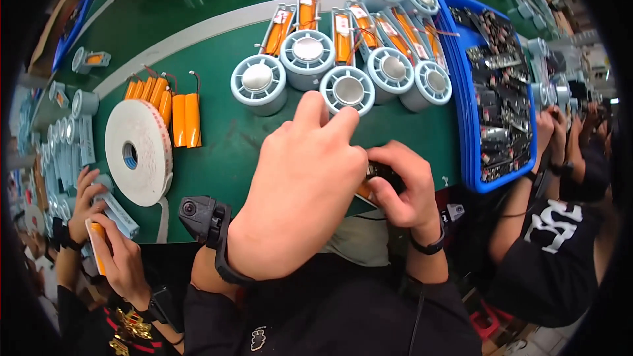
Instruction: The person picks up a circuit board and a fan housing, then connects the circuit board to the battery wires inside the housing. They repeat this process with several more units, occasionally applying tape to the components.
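Note:
My left hand (306, 168) reaches across the front of the table, back up, with its fingers bent downward. It overlaps the lower edge of a round light-blue housing (347, 91) with a silver centre. Its fingertips are hidden, so whatever they hold does not show. Close beside it, my right hand (405, 188) is closed on a small dark part that looks like a circuit board (384, 173), pinched between thumb and fingers. An orange piece (364, 190) shows just below that board, mostly covered by my hands.
Several light-blue housings (257, 82) with orange battery packs (343, 36) stand behind my hands. Left are loose orange batteries (186, 120) and a white tape roll (142, 151). Blue stacked trays (467, 112) of dark boards stand right. Other people's hands (119, 257) work on both sides.

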A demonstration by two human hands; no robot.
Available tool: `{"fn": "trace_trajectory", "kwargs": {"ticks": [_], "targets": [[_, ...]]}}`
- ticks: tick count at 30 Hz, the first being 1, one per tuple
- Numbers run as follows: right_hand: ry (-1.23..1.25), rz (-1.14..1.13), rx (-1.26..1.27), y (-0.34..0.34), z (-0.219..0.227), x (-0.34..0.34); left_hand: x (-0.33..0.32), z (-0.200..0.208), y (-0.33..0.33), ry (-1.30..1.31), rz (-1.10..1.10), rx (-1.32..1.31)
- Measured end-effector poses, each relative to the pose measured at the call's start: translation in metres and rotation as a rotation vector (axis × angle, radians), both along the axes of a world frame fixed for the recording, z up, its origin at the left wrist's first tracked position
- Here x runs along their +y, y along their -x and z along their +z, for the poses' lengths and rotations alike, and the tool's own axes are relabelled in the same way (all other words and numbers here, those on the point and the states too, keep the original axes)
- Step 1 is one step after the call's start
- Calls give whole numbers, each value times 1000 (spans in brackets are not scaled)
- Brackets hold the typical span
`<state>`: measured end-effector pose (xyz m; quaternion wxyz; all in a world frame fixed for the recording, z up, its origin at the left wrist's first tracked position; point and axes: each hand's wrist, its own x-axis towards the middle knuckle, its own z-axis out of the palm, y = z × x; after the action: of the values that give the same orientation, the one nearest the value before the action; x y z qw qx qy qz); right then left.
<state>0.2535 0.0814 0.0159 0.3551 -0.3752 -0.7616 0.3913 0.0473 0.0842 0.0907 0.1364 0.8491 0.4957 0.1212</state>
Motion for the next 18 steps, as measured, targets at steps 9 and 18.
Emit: {"fn": "trace_trajectory", "kwargs": {"ticks": [9, 18], "targets": [[-38, -51, 22, 4, -6, -11, -13, -18, -10, -152, 80, -51], [-69, -45, 14, 4, -4, -10, -32, -12, -7, -109, 139, -26]]}}
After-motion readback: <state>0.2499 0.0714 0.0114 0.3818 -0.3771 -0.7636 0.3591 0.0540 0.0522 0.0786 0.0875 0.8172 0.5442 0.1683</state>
